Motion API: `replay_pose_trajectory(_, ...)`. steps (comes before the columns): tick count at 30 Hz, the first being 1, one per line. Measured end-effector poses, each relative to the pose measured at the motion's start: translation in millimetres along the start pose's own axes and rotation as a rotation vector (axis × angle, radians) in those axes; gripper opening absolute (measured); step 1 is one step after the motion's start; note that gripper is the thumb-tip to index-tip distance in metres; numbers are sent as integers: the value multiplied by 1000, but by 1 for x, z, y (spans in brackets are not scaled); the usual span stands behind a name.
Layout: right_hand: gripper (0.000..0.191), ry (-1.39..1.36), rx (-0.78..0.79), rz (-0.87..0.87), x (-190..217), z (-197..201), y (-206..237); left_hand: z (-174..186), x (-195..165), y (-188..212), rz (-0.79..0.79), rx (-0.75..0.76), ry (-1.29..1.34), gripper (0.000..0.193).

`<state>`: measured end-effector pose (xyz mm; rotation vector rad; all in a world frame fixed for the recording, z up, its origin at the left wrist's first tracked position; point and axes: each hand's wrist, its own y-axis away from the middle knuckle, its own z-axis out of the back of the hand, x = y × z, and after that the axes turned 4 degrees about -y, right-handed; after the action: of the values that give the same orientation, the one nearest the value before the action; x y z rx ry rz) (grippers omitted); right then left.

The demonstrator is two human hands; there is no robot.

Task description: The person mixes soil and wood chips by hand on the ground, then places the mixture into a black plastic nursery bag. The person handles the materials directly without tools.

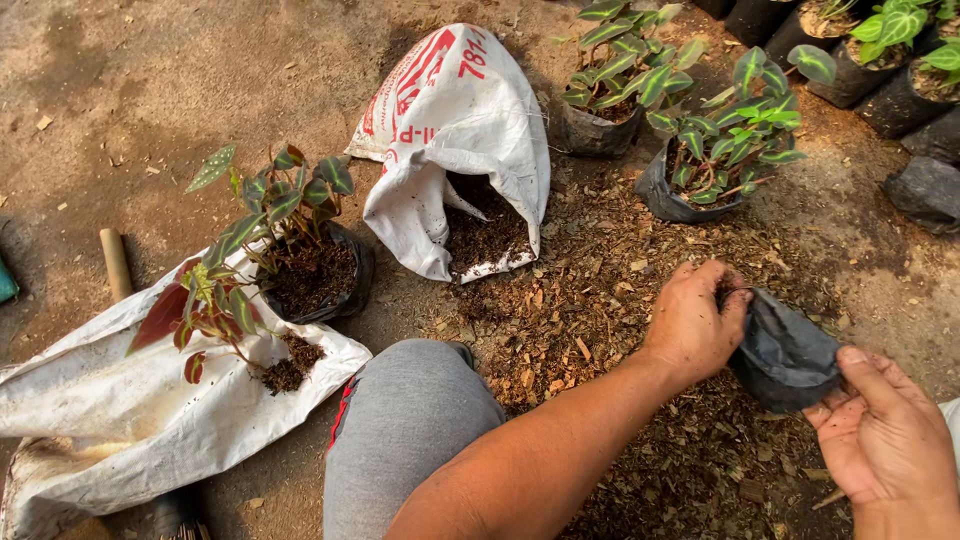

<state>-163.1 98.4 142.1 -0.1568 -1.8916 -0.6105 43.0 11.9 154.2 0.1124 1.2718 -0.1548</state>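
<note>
My left hand (692,322) reaches across over a pile of brown potting mix (590,330) and grips the mouth of a small black plastic grow bag (790,358), fingers curled into its opening. My right hand (882,435) is at the bottom right, palm up. It holds the bag's other end with the thumb on top. The bag looks limp and crumpled, and its inside is hidden. My grey-clad knee (400,430) is at the bottom centre.
An open white sack (455,120) holding dark mix lies behind the pile. A potted leafy plant (300,240) and a bare-rooted plant (210,310) rest on another white sack (120,410) at left. More plants in black bags (720,150) stand at the back right. A wooden handle (115,262) lies far left.
</note>
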Motion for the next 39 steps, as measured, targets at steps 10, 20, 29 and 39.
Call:
replay_pose_trajectory(10,19,323,-221,227,-6,-8,24,-9,4,5,17,-14,78,17)
replay_pose_trajectory(20,28,-277,166,49,31,-30,52,-20,-5,7,229,123,256,17)
replay_pose_trajectory(29,19,-303,121,-79,15,-22,52,-26,-31,29,112,410,425,37)
replay_pose_trajectory(39,22,-500,93,-74,-4,-17,46,-21,-40,33,31,536,349,56)
